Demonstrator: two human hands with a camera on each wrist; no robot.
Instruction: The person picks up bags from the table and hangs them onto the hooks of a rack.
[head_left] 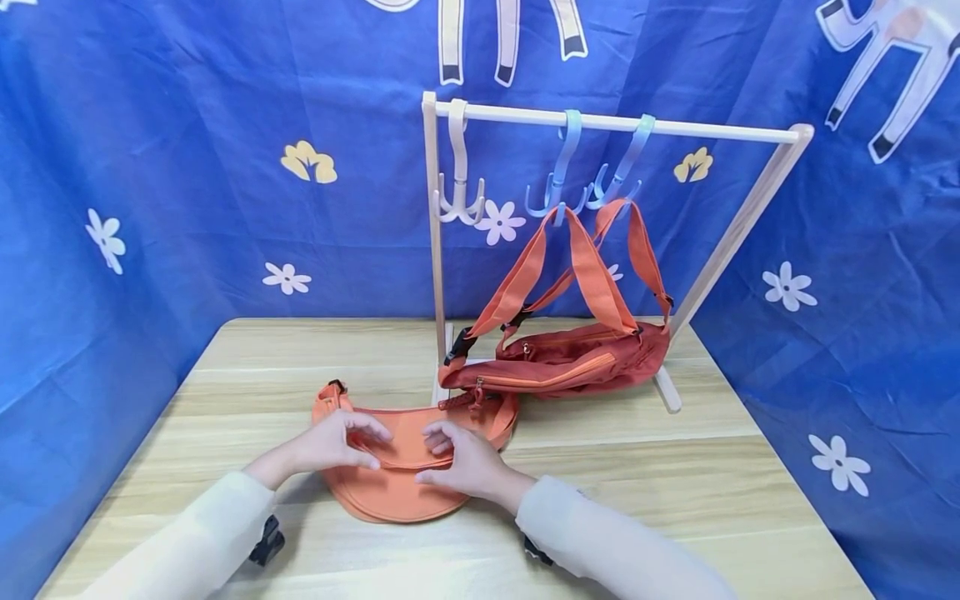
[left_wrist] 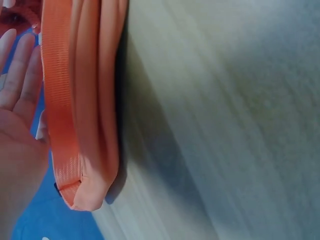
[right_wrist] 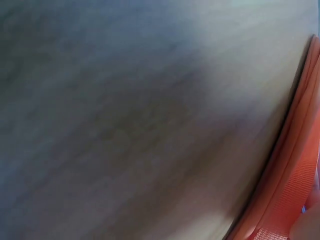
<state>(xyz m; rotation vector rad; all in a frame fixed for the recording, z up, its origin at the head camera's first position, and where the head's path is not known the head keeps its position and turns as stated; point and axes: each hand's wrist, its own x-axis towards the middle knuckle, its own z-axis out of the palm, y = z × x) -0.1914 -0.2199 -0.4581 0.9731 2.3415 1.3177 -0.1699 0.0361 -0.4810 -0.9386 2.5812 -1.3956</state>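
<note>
An orange crescent-shaped bag (head_left: 401, 500) lies flat on the wooden table, its zip running across the front. Over its left part is my left hand (head_left: 336, 442), fingers loosely bent and thumb apart. My right hand (head_left: 474, 465) mirrors it over the right part, with a gap between thumb and fingers. In the left wrist view, straight fingers of the left hand (left_wrist: 20, 100) show beside the bag's webbing strap (left_wrist: 57, 90) and folded edge. Only the bag's side (right_wrist: 295, 145) and a sliver of the right hand (right_wrist: 306, 227) appear in the right wrist view.
Behind stands a rack (head_left: 675, 127) with a white hook (head_left: 459, 167) and two blue hooks (head_left: 557, 171). Dark red bags (head_left: 577, 367) hang low from the blue hooks by orange straps, a zip pull near the orange bag. A blue curtain (head_left: 225, 208) encloses the table (head_left: 637, 467).
</note>
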